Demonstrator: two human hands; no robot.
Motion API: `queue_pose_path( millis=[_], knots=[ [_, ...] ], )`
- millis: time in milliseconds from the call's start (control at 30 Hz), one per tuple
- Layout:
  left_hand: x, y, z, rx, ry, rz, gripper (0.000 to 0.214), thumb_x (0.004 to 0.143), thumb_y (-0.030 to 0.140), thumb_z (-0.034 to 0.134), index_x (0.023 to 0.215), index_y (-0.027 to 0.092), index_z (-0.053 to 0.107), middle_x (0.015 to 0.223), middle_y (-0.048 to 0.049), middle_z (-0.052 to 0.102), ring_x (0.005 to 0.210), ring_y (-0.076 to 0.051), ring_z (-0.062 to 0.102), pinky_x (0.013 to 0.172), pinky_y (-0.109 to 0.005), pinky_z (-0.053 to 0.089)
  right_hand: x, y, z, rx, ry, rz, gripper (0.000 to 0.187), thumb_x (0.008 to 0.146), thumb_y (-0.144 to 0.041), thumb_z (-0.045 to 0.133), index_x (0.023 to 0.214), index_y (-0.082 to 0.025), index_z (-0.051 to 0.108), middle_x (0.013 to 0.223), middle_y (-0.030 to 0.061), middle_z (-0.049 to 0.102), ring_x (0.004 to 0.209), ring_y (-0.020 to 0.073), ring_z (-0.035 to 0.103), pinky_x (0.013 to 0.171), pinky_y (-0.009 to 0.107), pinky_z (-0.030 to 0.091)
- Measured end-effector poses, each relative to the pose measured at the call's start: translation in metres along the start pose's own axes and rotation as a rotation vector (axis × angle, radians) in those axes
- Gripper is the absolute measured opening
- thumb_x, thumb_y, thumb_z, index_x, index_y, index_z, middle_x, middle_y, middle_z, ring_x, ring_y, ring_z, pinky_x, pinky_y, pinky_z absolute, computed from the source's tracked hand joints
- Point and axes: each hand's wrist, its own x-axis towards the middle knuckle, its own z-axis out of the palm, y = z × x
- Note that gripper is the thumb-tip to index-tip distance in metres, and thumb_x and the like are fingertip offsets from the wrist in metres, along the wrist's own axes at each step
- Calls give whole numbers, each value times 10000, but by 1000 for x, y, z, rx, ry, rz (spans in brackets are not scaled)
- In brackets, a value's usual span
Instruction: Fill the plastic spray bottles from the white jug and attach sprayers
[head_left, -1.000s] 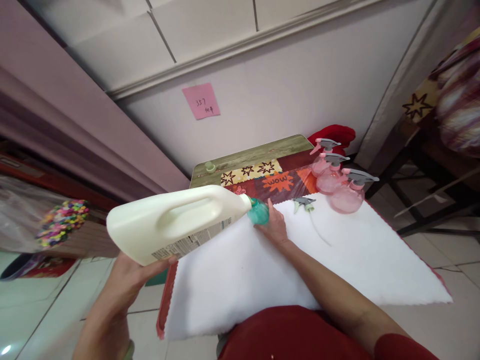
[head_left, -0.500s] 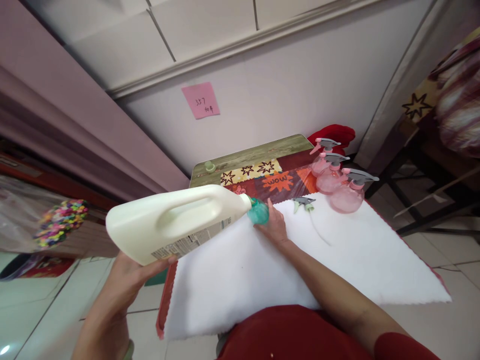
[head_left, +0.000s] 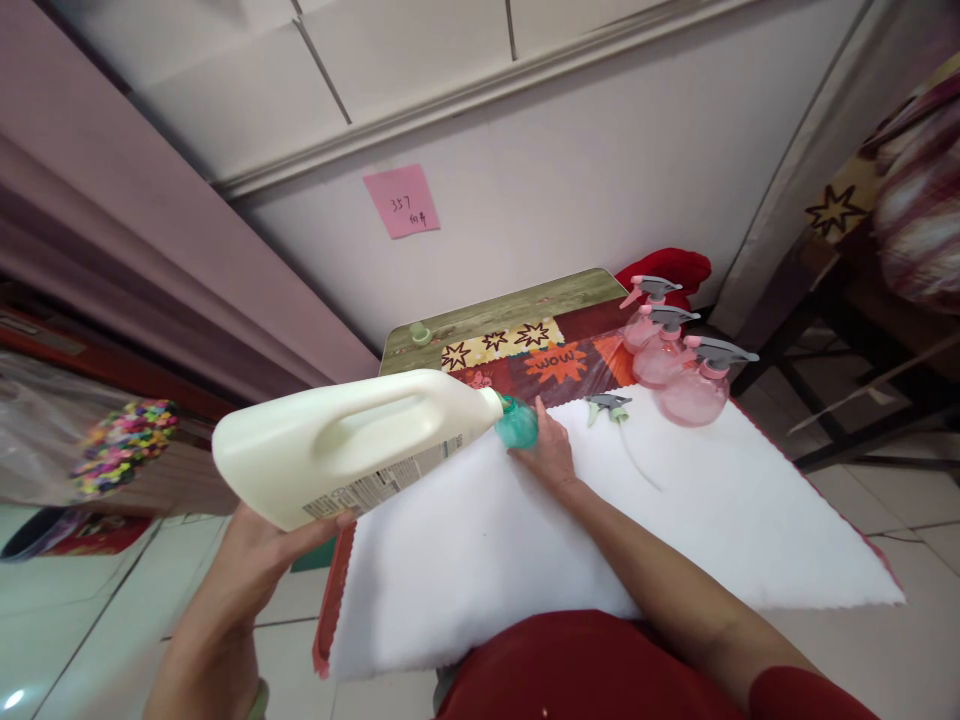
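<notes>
my left hand (head_left: 257,550) clasps a tilted jug (head_left: 360,440), mouth at the green bottle (head_left: 519,426) my right hand (head_left: 551,452) cups; right of both, a sprayer (head_left: 609,403) lies loose, three pink bottles (head_left: 658,361) already topped.

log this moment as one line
left hand: holds tilted cream jug | right hand: holds green bottle at jug's mouth | spray head: lying on white cloth | pink spray bottles: standing at right
</notes>
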Motion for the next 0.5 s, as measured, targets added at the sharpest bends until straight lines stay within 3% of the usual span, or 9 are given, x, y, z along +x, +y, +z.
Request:
queue_pose_path(
  millis=[167, 500],
  knots=[
    [0, -1, -1, 18, -12, 25, 852, 447, 302, 987, 1244, 227, 698, 1300, -93, 732, 1169, -348, 690, 946, -357, 583, 1, -1, -2, 8, -11, 9, 1169, 720, -354, 830, 1629, -222, 107, 1465, 156, 592, 1307, 340, 577, 1125, 509, 404],
    [2, -5, -2, -8, -5, 10, 839, 434, 265, 984, 1226, 217, 711, 1277, -92, 744, 1142, -343, 701, 935, -353, 587, 0, -1, -1, -2, 0, 2, 1177, 724, -347, 830, 1633, -220, 92, 1457, 156, 599, 1307, 337, 580, 1119, 500, 415]
  ],
)
